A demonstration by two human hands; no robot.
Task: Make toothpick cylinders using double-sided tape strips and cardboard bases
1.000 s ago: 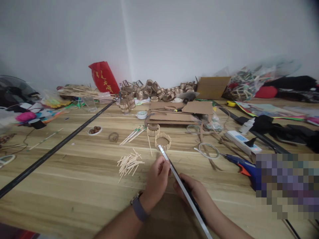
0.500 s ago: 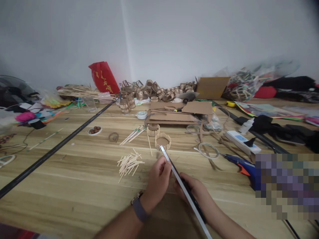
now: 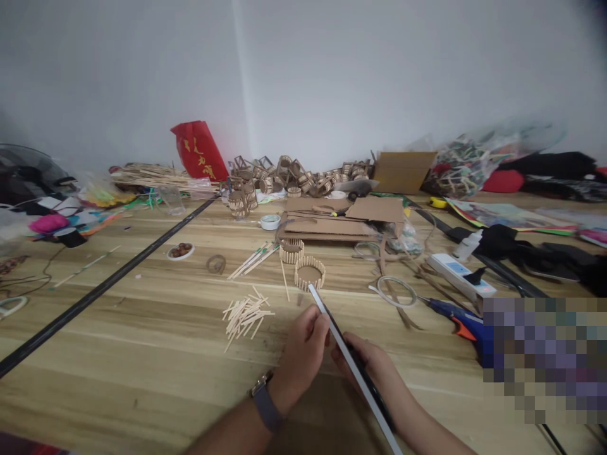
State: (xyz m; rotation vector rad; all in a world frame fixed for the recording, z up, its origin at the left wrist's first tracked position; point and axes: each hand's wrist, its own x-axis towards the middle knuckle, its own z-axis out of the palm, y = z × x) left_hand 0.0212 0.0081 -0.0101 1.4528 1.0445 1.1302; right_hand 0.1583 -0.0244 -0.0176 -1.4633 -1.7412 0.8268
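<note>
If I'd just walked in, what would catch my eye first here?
Probably the bright red bag with gold writing, at the back left. In front, the left hand and right hand hold a thin pale-edged slab, its far end pointing toward a round stick basket.

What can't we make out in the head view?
- Flat silver-edged object: near end cut off by the head view's bottom edge.
- Right hand: parts of the fingers, behind that object, head view.
- Glue gun: rear, under the pixelated patch, head view.
- White bottle: any label, too small, head view.
</note>
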